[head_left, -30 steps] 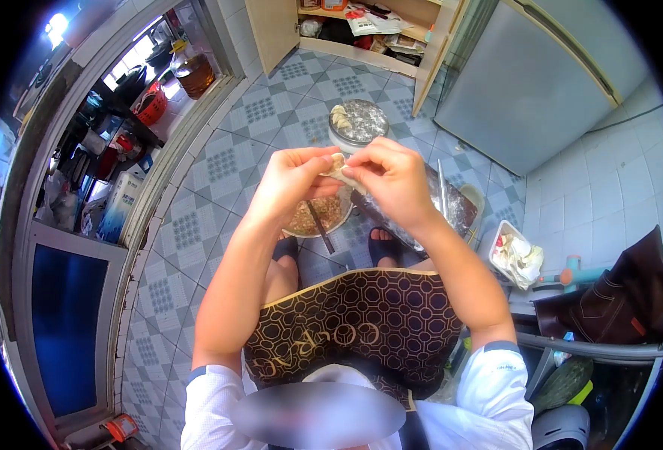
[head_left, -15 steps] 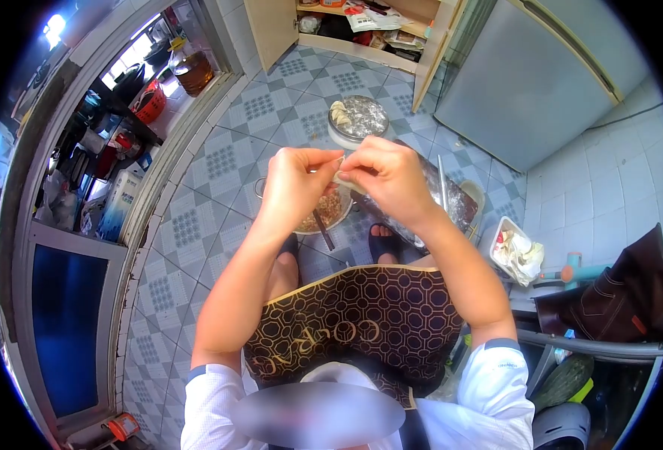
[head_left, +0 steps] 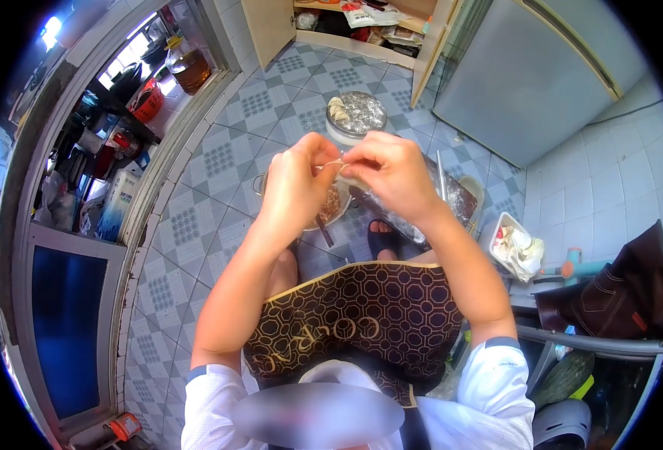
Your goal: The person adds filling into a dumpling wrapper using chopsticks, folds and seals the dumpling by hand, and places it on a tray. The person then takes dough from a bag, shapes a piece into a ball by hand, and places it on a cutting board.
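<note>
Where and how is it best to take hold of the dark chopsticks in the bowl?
Probably best is to pinch the chopsticks at their near ends, coming from the person's own side: these slim, straight ends slant out past the rim of the bowl, toward the body, clear of the filling. Their other ends are hidden.

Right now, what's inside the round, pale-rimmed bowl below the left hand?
Pinkish-brown minced filling; a dark, slender utensil crosses the near rim of the bowl. The left hand hides much of the interior.
</note>
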The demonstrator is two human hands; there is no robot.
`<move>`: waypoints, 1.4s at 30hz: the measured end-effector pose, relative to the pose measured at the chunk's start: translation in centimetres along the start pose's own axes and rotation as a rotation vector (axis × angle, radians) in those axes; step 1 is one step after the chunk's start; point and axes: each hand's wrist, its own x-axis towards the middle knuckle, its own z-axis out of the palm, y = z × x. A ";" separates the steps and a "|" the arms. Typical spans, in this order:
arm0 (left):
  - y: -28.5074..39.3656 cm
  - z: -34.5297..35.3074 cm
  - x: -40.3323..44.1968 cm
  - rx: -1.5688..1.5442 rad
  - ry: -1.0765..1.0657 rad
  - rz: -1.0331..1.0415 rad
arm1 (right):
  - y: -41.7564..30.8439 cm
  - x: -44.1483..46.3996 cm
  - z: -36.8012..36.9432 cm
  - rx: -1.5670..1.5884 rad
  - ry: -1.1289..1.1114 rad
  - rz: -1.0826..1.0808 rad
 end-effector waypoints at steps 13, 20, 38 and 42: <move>-2.4 -0.3 1.6 -1.422 -0.638 -0.534 | 0.1 0.3 0.2 0.223 0.049 0.003; -2.6 -0.2 1.5 -1.636 -0.704 -0.583 | -0.2 0.4 -0.2 -0.026 0.022 -0.160; -2.1 0.1 1.2 -1.810 -0.775 -0.552 | -0.7 0.8 -0.2 -0.021 -0.091 -0.207; -2.2 0.0 1.2 -1.871 -0.798 -0.531 | -0.7 0.7 0.2 -0.042 -0.065 -0.273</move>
